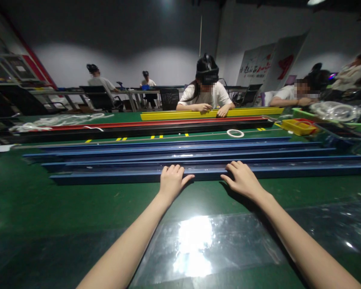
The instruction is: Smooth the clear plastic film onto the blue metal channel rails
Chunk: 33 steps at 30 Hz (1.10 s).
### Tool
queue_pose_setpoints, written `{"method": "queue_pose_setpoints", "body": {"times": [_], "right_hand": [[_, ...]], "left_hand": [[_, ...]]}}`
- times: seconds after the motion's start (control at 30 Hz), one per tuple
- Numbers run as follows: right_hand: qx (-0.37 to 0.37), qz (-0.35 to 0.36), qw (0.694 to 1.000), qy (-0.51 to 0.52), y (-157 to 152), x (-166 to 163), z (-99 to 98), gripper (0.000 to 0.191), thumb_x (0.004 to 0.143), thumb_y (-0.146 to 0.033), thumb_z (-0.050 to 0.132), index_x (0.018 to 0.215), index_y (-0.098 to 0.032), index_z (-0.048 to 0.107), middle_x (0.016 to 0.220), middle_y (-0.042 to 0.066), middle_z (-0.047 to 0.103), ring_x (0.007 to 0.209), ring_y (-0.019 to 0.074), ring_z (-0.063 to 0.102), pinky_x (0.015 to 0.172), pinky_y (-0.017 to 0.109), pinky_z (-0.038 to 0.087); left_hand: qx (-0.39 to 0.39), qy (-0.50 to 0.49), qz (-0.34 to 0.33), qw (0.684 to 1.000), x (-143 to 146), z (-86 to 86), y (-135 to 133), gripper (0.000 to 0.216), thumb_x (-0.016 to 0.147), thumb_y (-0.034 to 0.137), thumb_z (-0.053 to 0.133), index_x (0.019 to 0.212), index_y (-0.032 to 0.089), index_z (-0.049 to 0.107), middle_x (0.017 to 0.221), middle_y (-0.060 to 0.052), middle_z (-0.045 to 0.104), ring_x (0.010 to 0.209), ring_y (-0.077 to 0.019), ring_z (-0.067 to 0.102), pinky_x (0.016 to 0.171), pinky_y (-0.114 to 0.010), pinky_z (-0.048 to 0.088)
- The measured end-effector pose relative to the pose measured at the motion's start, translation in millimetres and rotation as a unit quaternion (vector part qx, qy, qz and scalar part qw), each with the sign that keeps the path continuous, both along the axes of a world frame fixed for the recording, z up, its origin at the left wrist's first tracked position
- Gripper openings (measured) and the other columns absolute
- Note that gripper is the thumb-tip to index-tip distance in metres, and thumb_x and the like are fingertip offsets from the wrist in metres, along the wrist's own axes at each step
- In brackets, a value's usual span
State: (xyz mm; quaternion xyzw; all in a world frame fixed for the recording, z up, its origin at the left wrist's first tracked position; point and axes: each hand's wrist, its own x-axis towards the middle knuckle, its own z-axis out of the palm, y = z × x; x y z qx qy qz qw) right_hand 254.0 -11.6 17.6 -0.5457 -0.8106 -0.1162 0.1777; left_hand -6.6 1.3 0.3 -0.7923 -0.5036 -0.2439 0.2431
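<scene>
The nearest of several long blue channels (108, 176) lies crosswise on the green table in front of me. My left hand (171, 180) is closed on its near wall, fingers hooked over the top edge and thumb pointing right. To the right, my right hand (242, 180) holds the same wall in the same way, its thumb pointing left. A gap of bare channel shows between the two thumbs. My fingertips are partly hidden inside the channel. More blue channels (180, 152) lie just behind it, side by side.
Clear plastic film (228, 241) lies under my forearms. Black and red strips (156, 125) run across the table farther back, near a white tape ring (235, 133). A co-worker (207, 94) opposite handles a yellow channel (168, 115). A yellow tray (299, 127) stands at right.
</scene>
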Motion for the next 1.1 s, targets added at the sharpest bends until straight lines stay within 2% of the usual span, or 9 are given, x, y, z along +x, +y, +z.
{"method": "queue_pose_setpoints", "body": {"times": [0.23,0.6,0.73,0.9,1.1], "right_hand": [[0.008,0.076,0.994,0.078,1.4,-42.3,-8.1,0.014,0.087,-0.028,0.045,0.093,-0.018,0.053,0.092,0.007,0.056,0.087,0.0201,0.047,0.075,0.031,0.037],[0.026,0.051,0.997,0.050,2.3,-41.8,-4.8,0.007,0.085,-0.020,0.045,0.081,-0.019,0.051,0.084,0.005,0.054,0.082,0.0184,0.045,0.068,0.028,0.034],[0.025,0.030,0.998,0.051,2.4,-29.8,-5.5,0.007,0.083,-0.018,0.046,0.079,-0.019,0.050,0.083,0.005,0.054,0.080,0.0184,0.045,0.068,0.028,0.035],[0.012,0.009,0.998,0.069,2.8,2.2,-6.4,0.007,0.081,-0.018,0.044,0.077,-0.020,0.049,0.082,0.006,0.053,0.081,0.0187,0.046,0.069,0.028,0.036],[0.003,-0.009,0.997,0.080,2.1,22.9,-6.9,0.005,0.079,-0.019,0.045,0.076,-0.020,0.048,0.080,0.005,0.052,0.080,0.0188,0.047,0.068,0.028,0.037]], "left_hand": [[0.001,0.002,0.001,1.000,-0.6,-1.7,0.2,0.048,0.085,0.057,0.038,0.073,0.016,0.059,0.074,-0.006,0.062,0.074,-0.0197,0.053,0.068,-0.032,0.028],[-0.019,-0.020,-0.019,0.999,-1.4,0.0,-0.5,0.045,0.084,0.057,0.041,0.092,0.016,0.059,0.083,-0.006,0.064,0.079,-0.0203,0.054,0.070,-0.032,0.029],[-0.013,-0.021,-0.024,0.999,-2.6,-0.3,-0.3,0.045,0.083,0.057,0.042,0.093,0.017,0.059,0.085,-0.007,0.064,0.081,-0.0208,0.054,0.071,-0.032,0.030],[-0.010,-0.030,-0.014,0.999,-4.1,0.3,-0.7,0.045,0.082,0.058,0.043,0.093,0.017,0.061,0.085,-0.007,0.065,0.082,-0.0210,0.054,0.072,-0.033,0.029],[-0.024,-0.019,-0.021,0.999,-2.7,1.8,-2.4,0.042,0.083,0.057,0.043,0.086,0.019,0.062,0.082,-0.005,0.065,0.079,-0.0197,0.054,0.070,-0.033,0.029]]}}
